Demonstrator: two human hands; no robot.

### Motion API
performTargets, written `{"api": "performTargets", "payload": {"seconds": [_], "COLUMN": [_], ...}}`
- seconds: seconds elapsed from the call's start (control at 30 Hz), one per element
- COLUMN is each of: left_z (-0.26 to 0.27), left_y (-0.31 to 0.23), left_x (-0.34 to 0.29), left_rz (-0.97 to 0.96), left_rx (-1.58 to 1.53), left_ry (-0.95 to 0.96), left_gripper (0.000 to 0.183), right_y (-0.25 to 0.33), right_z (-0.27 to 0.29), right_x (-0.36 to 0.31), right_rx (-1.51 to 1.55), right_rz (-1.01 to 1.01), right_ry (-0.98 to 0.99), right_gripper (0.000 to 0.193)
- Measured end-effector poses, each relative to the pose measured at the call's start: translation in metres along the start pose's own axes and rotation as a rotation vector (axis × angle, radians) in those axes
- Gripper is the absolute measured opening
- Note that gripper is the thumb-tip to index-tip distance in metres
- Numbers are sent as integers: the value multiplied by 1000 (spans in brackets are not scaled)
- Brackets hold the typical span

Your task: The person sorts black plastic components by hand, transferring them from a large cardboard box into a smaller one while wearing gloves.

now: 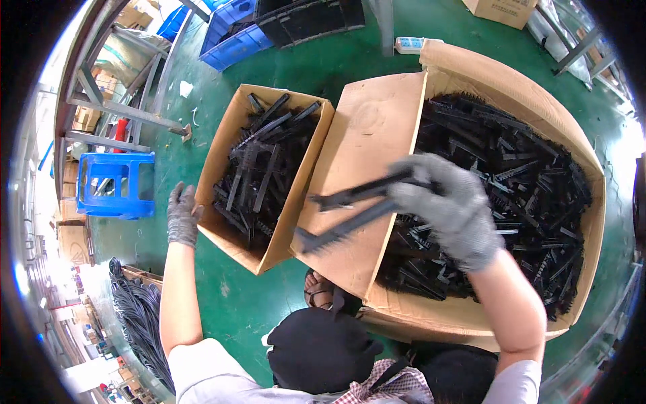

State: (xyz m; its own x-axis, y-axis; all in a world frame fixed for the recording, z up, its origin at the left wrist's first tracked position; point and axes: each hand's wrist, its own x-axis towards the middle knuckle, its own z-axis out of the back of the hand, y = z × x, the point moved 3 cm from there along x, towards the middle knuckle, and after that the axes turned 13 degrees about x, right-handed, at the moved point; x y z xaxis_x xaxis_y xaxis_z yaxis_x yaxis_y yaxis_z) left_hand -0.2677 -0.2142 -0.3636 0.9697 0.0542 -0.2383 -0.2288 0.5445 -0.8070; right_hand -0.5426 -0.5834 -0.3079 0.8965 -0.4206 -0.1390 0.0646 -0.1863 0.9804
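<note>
My left hand (180,217), in a grey knit glove, is beside the left wall of the smaller cardboard box (311,175). Its fingers are stretched out and apart, the thumb at the box's edge, nothing held. My gloved right hand (449,205) is closed around two long black plastic strips (353,224), one of which shows comb-like teeth. They stick out to the left over the raised flap (367,124) of the larger cardboard box (592,202). Both boxes contain many loose black plastic pieces (252,168), a tangled heap in the larger one. The right hand is slightly blurred.
A blue plastic stool (116,185) stands to the left, near a metal rack (128,111). Blue (232,37) and black (309,20) crates are at the back, with a power strip (414,45) by a metal post. A bundle of dark strips (138,310) lies at lower left.
</note>
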Motion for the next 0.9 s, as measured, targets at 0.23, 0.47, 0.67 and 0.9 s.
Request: {"api": "performTargets", "payload": {"seconds": [0.23, 0.47, 0.67, 0.9], "left_z": [23, -19, -101, -260], "left_y": [-44, -74, -91, -152], "left_x": [8, -57, -72, -220], "left_rz": [-383, -550, -889, -1189], "left_rx": [61, 473, 352, 585], "left_ry": [-129, -49, 297, 743], "left_gripper": [40, 45, 36, 11], "right_y": [-61, -93, -76, -66], "right_z": [-106, 5, 128, 204], "right_x": [40, -24, -160, -269], "right_rx": [499, 84, -147, -880], "right_rz": [-88, -147, -306, -373], "right_ry": [-61, -152, -300, -349], "right_gripper": [56, 33, 22, 15]}}
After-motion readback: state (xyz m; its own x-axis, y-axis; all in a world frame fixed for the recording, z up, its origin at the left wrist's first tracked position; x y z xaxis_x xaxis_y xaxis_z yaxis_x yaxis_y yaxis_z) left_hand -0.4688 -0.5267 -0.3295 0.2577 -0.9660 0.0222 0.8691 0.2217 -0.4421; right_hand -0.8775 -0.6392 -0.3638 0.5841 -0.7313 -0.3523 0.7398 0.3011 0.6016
